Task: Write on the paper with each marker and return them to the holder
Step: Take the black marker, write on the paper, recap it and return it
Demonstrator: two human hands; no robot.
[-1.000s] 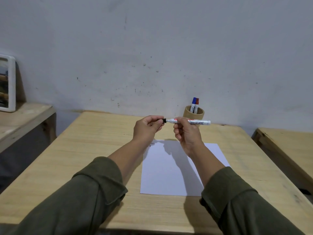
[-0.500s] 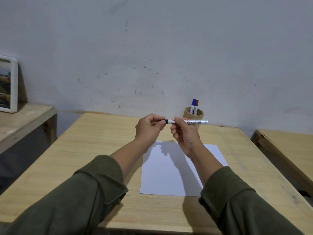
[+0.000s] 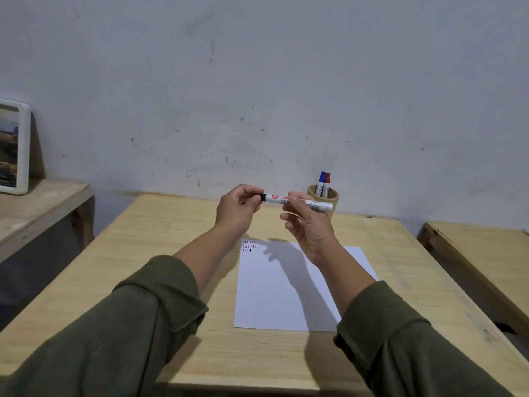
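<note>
I hold a white marker (image 3: pixel 274 198) level above the table, between both hands. My left hand (image 3: pixel 239 209) pinches its black cap end. My right hand (image 3: pixel 307 224) grips the white barrel near the middle. Below them lies a white sheet of paper (image 3: pixel 286 296) with three short rows of red and dark marks at its top left corner. A round wooden holder (image 3: pixel 329 197) stands behind my right hand by the wall, with a blue-capped marker (image 3: pixel 321 181) and a red-capped marker (image 3: pixel 327 181) upright in it.
The wooden table (image 3: pixel 160 253) runs back to a grey wall. A lower wooden bench (image 3: pixel 481 253) stands to the right. On the left a wooden shelf (image 3: pixel 34 204) carries a white-framed picture (image 3: pixel 14 147).
Both hands with the marker have shifted slightly. My left fingers have closed further over the black cap end. The view has tilted a little.
</note>
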